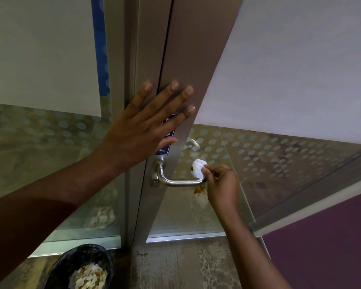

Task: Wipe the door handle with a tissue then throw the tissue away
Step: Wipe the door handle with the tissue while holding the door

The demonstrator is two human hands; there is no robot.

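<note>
A silver lever door handle (175, 181) juts from the metal door frame (183, 59). My right hand (222, 185) pinches a white tissue (198, 168) at the handle's free end; the tissue carries brown stains, and a brown smear shows just below the handle tip. My left hand (146, 126) lies flat with its fingers spread on the door frame above the handle, over a blue sign, holding nothing.
A black mesh waste bin (81, 265) with several used tissues inside stands on the floor at the lower left. Frosted, dotted glass panels flank the door. A purple wall (331, 247) is at the right.
</note>
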